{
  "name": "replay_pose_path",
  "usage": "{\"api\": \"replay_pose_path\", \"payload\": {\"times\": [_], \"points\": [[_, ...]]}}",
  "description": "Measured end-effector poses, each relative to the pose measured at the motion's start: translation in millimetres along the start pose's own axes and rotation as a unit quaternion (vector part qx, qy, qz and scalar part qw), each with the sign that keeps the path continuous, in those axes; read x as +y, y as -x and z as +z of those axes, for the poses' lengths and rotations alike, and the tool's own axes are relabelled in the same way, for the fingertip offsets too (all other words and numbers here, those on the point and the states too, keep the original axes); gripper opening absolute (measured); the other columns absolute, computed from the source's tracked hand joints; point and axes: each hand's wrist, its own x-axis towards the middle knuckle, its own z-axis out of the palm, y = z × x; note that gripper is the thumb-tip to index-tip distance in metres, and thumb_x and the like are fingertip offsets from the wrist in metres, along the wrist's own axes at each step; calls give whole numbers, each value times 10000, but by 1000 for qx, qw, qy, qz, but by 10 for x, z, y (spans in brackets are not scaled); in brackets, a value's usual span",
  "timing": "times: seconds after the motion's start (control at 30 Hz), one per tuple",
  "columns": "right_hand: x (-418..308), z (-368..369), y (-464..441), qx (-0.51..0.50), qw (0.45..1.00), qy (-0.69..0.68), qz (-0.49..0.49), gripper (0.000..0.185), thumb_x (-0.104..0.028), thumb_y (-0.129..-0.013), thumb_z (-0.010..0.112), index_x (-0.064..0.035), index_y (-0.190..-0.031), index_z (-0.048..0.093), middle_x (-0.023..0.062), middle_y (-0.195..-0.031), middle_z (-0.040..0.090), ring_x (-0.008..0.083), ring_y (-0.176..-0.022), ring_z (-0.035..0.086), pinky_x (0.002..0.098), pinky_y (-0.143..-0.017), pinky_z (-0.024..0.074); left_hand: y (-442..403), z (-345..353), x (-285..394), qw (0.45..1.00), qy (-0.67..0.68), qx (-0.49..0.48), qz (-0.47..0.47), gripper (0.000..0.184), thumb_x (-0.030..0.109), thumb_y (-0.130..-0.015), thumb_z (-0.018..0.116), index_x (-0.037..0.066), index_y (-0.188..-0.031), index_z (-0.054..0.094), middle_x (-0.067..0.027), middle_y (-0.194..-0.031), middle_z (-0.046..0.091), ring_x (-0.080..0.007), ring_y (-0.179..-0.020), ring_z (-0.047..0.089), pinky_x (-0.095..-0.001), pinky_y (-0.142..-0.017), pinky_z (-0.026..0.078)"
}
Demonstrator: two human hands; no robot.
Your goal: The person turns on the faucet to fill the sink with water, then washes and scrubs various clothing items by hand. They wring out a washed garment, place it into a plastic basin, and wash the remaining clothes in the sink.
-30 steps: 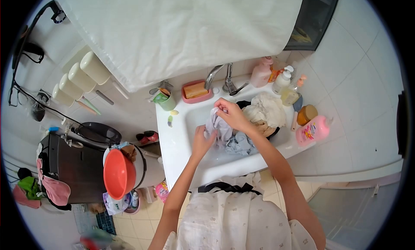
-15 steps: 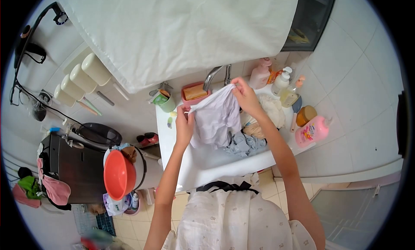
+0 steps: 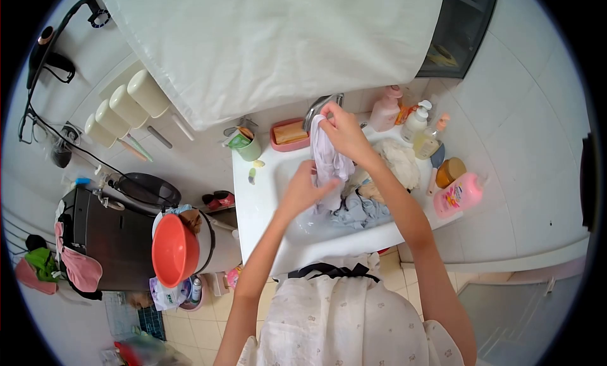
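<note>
Pinching cloth (image 3: 330,156), right hand (image 3: 343,133) beyond left hand (image 3: 305,194)

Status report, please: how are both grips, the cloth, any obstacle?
Right grip pinching lilac cloth, left grip open alongside. Cloth hanging bunched above sink. Faucet near right grip; other clothes in sink.

lilac garment (image 3: 329,154): matt, creased cloth | sink (image 3: 250,208): smooth, glossy | faucet (image 3: 315,109): shiny metal | red basin (image 3: 174,249): smooth plastic
</note>
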Motion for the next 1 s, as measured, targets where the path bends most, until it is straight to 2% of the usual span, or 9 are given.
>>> {"api": "replay_pose_path", "payload": {"times": [0.07,0.17,0.23,0.37,0.57,0.63,0.7,0.8,1.0], "points": [[-72,-29,-19,-9,1000,8,-15,111,-97,-789,503,-10,-817,441,29,-486,402,72,-461,333,260,-420,284,26,91,-57,998,-16,47,43,276,200,-717,621,21,-901,519,-93,-736,557,-147,-664,540,-255,-604,445],[-3,-146,-70,-22,999,29,-36,102,-90,-791,499,-14,-838,450,19,-499,414,70,-469,338,249,-429,296,-33,-30,-138,997,-33,49,-46,194,134,-739,568,7,-876,517,-89,-613,522,-145,-558,516,-264,-522,428],[122,-224,-85,-32,998,40,-46,99,-85,-792,497,-16,-851,456,11,-514,427,67,-477,344,241,-438,304,-68,-236,-129,991,-27,127,15,94,75,-780,479,7,-835,513,-52,-536,490,-117,-485,480,-254,-451,395],[447,-280,-79,-59,997,-40,-11,99,-75,-793,496,-23,-871,463,-6,-602,489,56,-525,387,224,-471,327,-256,-738,-160,969,150,189,-55,144,52,-830,357,44,-750,476,-15,-573,479,-69,-480,445,-202,-436,366],[596,-85,-76,37,997,2,73,148,-125,-778,504,12,-825,472,84,-620,504,145,-567,472,288,-529,386,-211,-482,-296,977,173,-12,-121,68,89,-811,464,31,-829,494,-61,-706,574,-115,-598,557,-231,-522,451],[624,-32,-101,43,998,1,47,114,-108,-795,501,-16,-845,455,8,-584,483,59,-517,431,234,-461,340,-69,-102,-323,998,27,-39,-31,345,260,-715,638,20,-920,498,-87,-760,588,-195,-713,582,-295,-675,467],[540,-22,-110,33,998,-14,57,111,-105,-794,501,-14,-836,453,7,-588,488,56,-520,432,233,-461,340,10,174,-225,999,-44,-17,8,402,282,-708,633,-5,-939,472,-153,-814,594,-285,-750,586,-348,-700,454],[313,-116,-58,-17,998,-21,64,103,-93,-785,507,-11,-820,455,2,-597,500,48,-529,434,224,-464,340,-1,249,-175,997,35,6,-62,360,208,-766,539,-18,-1007,396,-281,-853,544,-430,-837,513,-417,-690,424],[444,-283,-47,-91,993,-62,48,103,-85,-754,537,-12,-804,486,-16,-619,517,38,-547,422,205,-483,345,-48,-102,-200,990,-46,-124,-44,398,197,-810,367,-12,-1148,357,-297,-886,536,-443,-866,499,-438,-761,393]]}}
